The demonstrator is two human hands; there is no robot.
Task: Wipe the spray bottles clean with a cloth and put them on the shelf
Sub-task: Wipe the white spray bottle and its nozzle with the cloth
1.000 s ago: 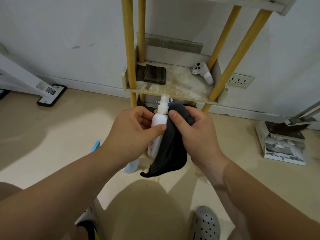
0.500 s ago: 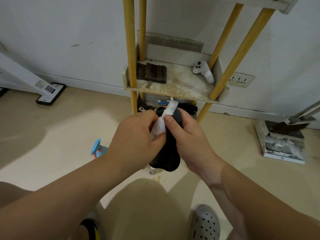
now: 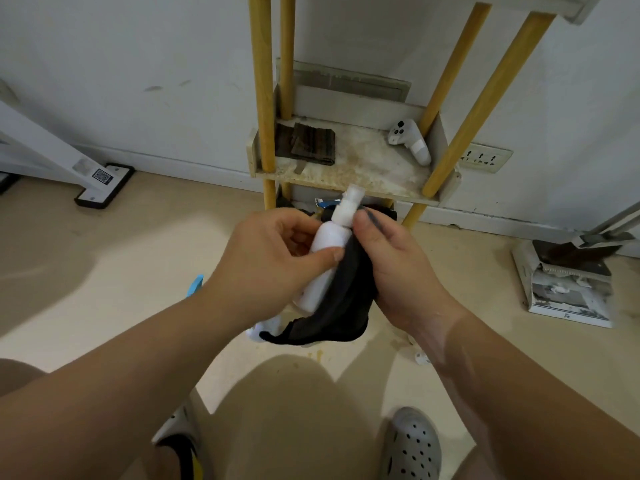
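The cloth (image 3: pixel 346 299), pinched in the curled right hand (image 3: pixel 398 268), has slid down off the spray bottle (image 3: pixel 329 244), which the left hand (image 3: pixel 273 258) clamps between thumb and curled fingers: wiping continues, shelf (image 3: pixel 367 168) placement pending.

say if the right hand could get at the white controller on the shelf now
Probably not yet: the right hand grips the dark cloth against the white plastic spray bottle. Nothing blocks the white controller.

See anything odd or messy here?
The shelf is blotched with brown stains, and yellowish spots mark the floor under the cloth. A white controller lies on that dirty shelf, which seems an odd place for it.
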